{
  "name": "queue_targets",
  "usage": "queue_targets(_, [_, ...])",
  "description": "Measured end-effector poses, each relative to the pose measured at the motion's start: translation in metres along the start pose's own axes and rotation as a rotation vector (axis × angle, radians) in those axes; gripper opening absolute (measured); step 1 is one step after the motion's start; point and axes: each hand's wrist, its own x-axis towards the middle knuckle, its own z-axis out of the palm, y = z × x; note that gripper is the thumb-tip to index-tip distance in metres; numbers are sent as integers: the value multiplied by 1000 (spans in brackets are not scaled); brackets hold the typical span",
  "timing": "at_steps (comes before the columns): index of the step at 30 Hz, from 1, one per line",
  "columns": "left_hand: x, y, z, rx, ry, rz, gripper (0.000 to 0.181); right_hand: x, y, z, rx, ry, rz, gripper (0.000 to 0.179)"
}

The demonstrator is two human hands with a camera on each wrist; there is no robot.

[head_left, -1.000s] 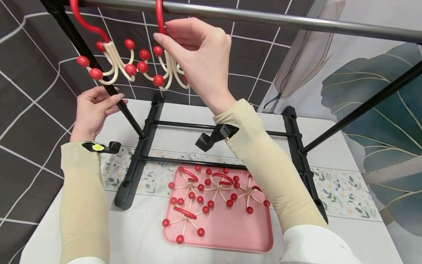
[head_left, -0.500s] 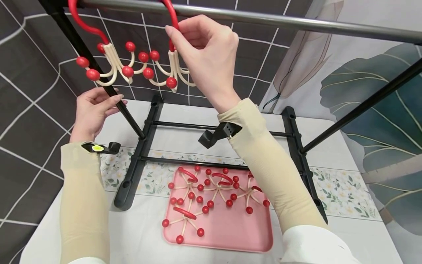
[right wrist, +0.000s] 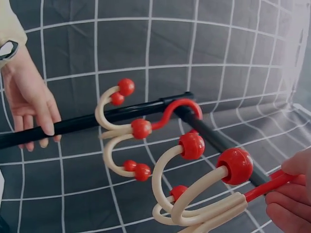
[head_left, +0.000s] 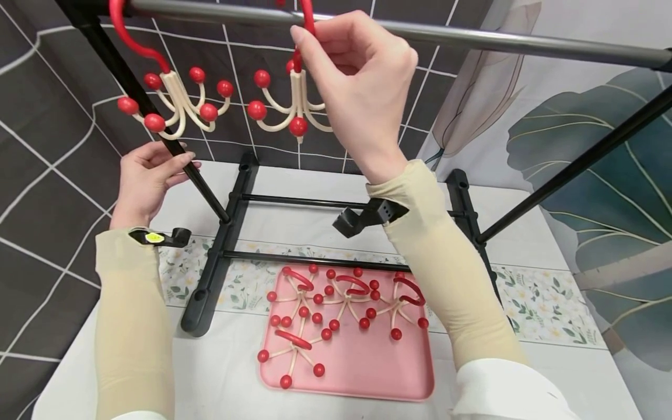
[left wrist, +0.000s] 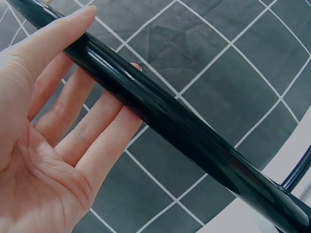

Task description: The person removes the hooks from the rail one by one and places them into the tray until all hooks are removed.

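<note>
My right hand (head_left: 362,87) pinches the red hook of a multi-armed hanger (head_left: 297,99) between thumb and fingers. Cream arms with red ball tips spread below that hook, which sits at the grey rail (head_left: 446,36). To its left, a second such hanger (head_left: 178,96) hangs from the same rail by its red hook. My left hand (head_left: 149,184) holds the slanting black post (head_left: 207,189), thumb on one side and fingers on the other; the left wrist view shows this grip on the post (left wrist: 165,116). In the right wrist view, the pinched hanger (right wrist: 209,213) is close to the camera.
A pink tray (head_left: 378,370) on the white table carries several more hangers (head_left: 295,344) with red hooks. The rack's black base (head_left: 210,286) stands behind the tray. A dark tiled backdrop (head_left: 47,192) is at the left and back, a patterned curtain (head_left: 604,151) at right.
My right hand has moved to the right along the rail with the hanger, widening the gap to the other hanger, which has swung slightly. The left hand stays on the post.
</note>
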Motion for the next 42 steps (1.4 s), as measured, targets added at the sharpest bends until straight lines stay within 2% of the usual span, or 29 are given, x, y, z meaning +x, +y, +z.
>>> queue_targets(1, [0, 0, 0, -4, -1, 3, 30, -1, -1, -3, 2, 3, -12, 7])
queue_targets(5, [0, 0, -1, -17, -4, 12, 32, -5, 0, -17, -17, -21, -168, 12])
queue_targets(8, [0, 0, -1, -16, 1, 3, 32, -9, 0, -27, -26, -41, -242, 15])
queue_targets(9, [0, 0, 0, -13, 4, -2, 32, -11, -1, -30, -24, -43, -243, 14])
queue_targets(17, [2, 2, 0, 9, 22, -30, 30, -33, -6, -45, -10, -49, -119, 11])
queue_targets(22, [2, 2, 0, -3, 17, -27, 30, -49, -5, -52, -17, -71, -111, 13])
queue_targets(28, [1, 1, 1, -52, 4, 2, 30, -71, -2, -65, -26, -148, -44, 13])
queue_targets(35, [5, 1, 3, -52, 2, 4, 31, -99, -4, -81, -4, -263, 40, 15])
queue_targets(42, [6, 1, 4, -84, -4, 17, 33, -129, -6, -94, 30, -293, 97, 18])
